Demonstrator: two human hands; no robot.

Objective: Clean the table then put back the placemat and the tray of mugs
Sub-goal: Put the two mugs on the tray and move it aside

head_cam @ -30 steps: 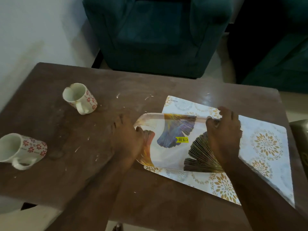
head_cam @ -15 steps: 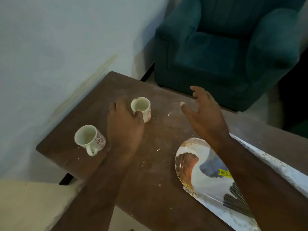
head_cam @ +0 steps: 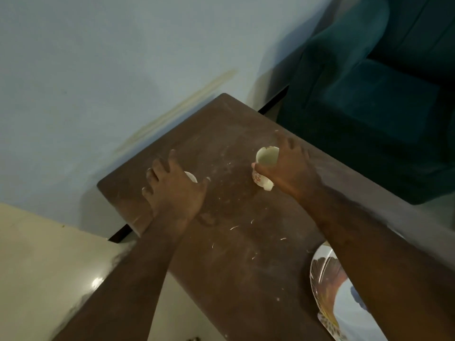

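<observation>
Right grip [head_cam: 283,168] holding mug [head_cam: 267,156] | left grip [head_cam: 172,193] covering second mug [head_cam: 191,177] near table [head_cam: 221,124] left edge, hold unclear

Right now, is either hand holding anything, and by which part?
The right hand grips the floral mug round its body, thumb on the near side. The left hand covers the second mug; whether it grips cannot be told.

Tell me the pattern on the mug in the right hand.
The mug is white with small red flowers on its side, seen best in the head view.
</observation>
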